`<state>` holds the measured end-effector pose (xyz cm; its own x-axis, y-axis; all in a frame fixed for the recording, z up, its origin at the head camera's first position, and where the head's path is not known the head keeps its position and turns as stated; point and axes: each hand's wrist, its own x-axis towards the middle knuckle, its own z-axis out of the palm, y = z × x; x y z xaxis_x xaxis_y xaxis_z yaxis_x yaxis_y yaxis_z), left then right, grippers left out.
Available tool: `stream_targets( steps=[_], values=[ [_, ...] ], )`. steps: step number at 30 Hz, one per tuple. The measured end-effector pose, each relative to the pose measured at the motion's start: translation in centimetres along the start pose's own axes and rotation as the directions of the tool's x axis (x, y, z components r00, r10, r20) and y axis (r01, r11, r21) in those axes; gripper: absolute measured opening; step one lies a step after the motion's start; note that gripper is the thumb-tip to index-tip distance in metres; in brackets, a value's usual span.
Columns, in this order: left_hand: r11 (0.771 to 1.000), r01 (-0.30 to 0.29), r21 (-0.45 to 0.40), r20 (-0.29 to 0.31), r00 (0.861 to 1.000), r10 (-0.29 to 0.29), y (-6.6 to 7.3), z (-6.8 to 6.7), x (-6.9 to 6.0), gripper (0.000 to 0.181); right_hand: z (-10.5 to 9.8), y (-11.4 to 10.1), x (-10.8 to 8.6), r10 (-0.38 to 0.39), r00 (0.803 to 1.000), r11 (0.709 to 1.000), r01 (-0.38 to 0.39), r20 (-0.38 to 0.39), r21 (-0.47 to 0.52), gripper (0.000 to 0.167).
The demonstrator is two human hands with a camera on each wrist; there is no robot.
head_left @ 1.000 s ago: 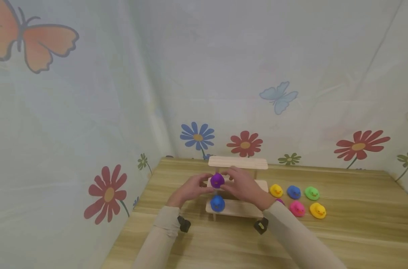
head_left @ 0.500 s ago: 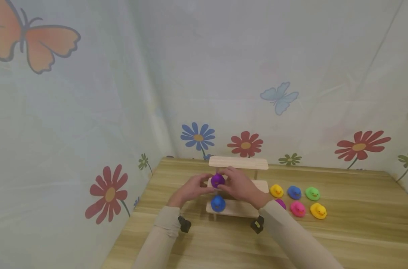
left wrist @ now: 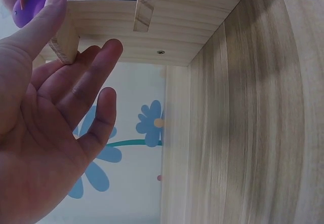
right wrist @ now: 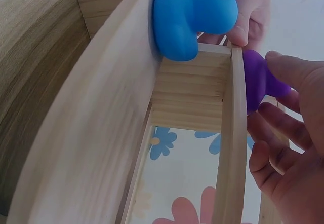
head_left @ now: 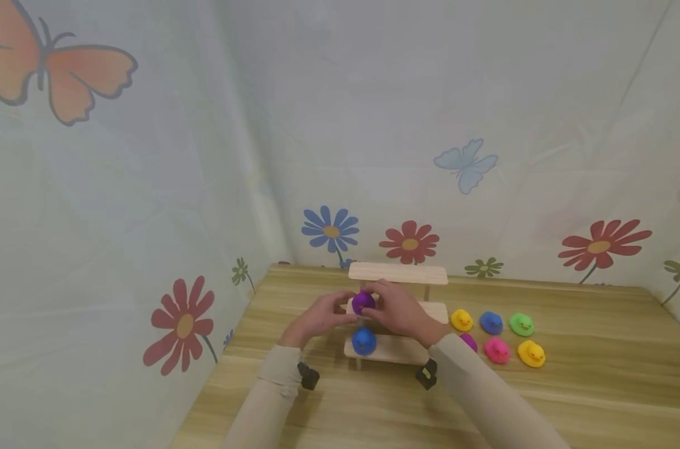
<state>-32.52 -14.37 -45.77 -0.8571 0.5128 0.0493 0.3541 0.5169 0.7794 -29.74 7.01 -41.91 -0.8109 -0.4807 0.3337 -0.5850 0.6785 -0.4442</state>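
A purple rubber duck [head_left: 363, 304] sits at the left end of the middle tier of a three-tier wooden shelf [head_left: 397, 273]. My right hand [head_left: 401, 312] pinches this duck between thumb and fingers, seen closely in the right wrist view. On the other side, my left hand [head_left: 320, 313] holds the end of the middle board. Its thumb lies along the board near the duck, and its fingers [left wrist: 91, 82] reach around the far side. Below, a blue rubber duck [right wrist: 174, 21] stands at the left end of the lowest tier, touched by neither hand.
Right of the shelf, more ducks sit in two rows on the wooden table [head_left: 609, 374]: yellow [head_left: 461, 320], blue [head_left: 492, 323] and green [head_left: 521, 324] behind, pink [head_left: 497, 350] and yellow [head_left: 532, 354] in front. My right forearm partly covers another purple duck [head_left: 469, 342]. A flowered curtain [head_left: 373, 125] hangs behind.
My right wrist and forearm have shifted slightly left, uncovering more of the purple duck on the table. Both hands keep nearly the same place at the shelf.
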Motion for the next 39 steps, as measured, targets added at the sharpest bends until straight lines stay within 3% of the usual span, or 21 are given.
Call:
stream_targets(
  steps=[23, 31, 39],
  values=[
    [1.000, -0.006, 0.005, -0.008, 1.000, 0.006, 0.3, 0.2, 0.0, 0.056, 0.1, -0.2, 0.3, 0.007, 1.000, 1.000, -0.007, 0.006, -0.006, 0.029],
    [1.000, 0.016, 0.021, -0.016, 1.000, -0.016, 0.6, 0.1, -0.3, 0.061, 0.0, 0.0, 0.0, 0.015, 1.000, 1.000, -0.014, 0.013, -0.016, 0.030],
    [1.000, -0.010, -0.028, -0.011, 1.000, 0.009, 0.5, 0.0, -0.3, 0.056, -0.8, 0.1, -0.9, 0.045, 0.999, 0.999, -0.045, 0.018, 0.002, 0.029]
  ],
)
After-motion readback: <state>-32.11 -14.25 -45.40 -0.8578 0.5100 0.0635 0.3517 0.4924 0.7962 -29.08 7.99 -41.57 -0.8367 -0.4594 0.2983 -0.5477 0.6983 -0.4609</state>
